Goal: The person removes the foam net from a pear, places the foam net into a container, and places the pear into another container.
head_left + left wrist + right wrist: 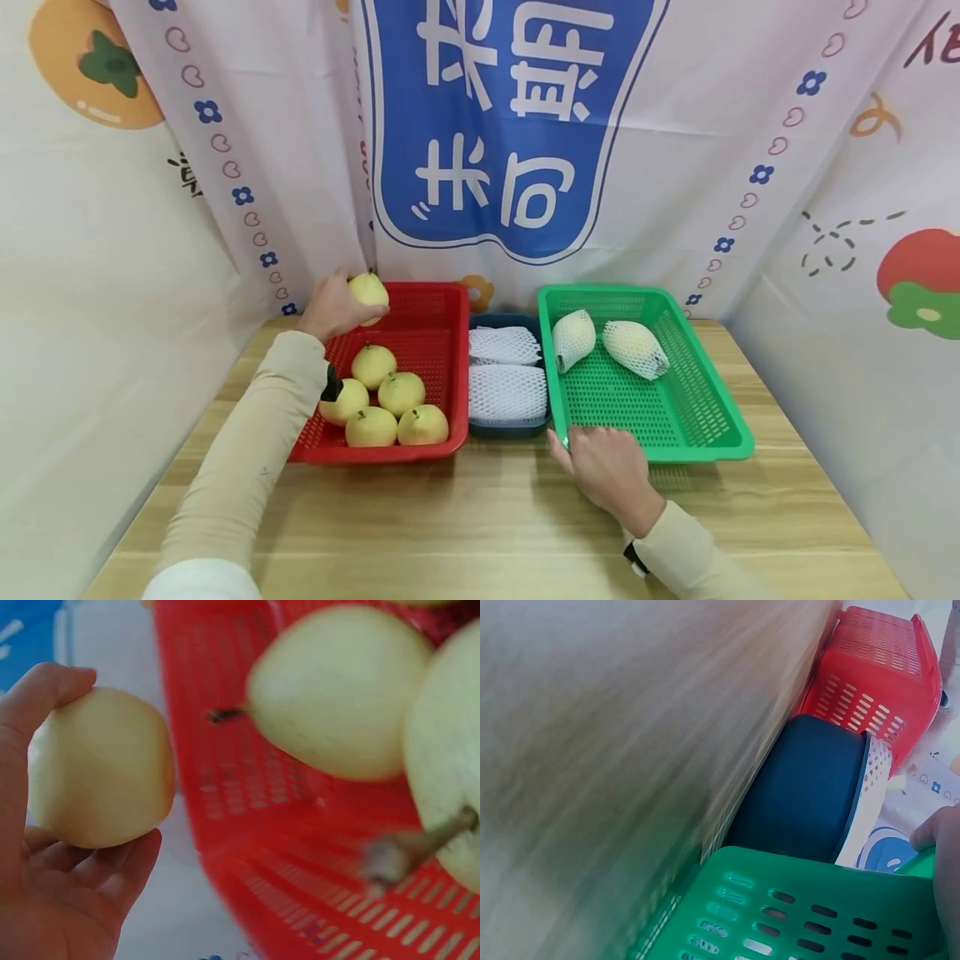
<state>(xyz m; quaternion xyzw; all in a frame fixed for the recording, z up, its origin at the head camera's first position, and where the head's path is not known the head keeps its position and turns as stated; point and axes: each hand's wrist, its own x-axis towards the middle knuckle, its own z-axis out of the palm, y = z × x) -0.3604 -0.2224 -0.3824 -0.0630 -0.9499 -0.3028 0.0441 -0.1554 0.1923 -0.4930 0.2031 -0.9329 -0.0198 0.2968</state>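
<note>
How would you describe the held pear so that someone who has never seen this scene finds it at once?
On the wooden table, find the red basket on the person's left. Near its back edge, the left hand grips one pale yellow pear. The five pears lower in that basket are bare too, but only this one is held.

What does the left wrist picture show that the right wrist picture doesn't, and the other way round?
Only the left wrist view shows the left hand holding a pear, and more pears close up, stems visible.

Only the right wrist view shows the right hand at the rim of the green basket, the dark blue container and white foam netting.

Both show part of the red basket and of the printed cloth.
</note>
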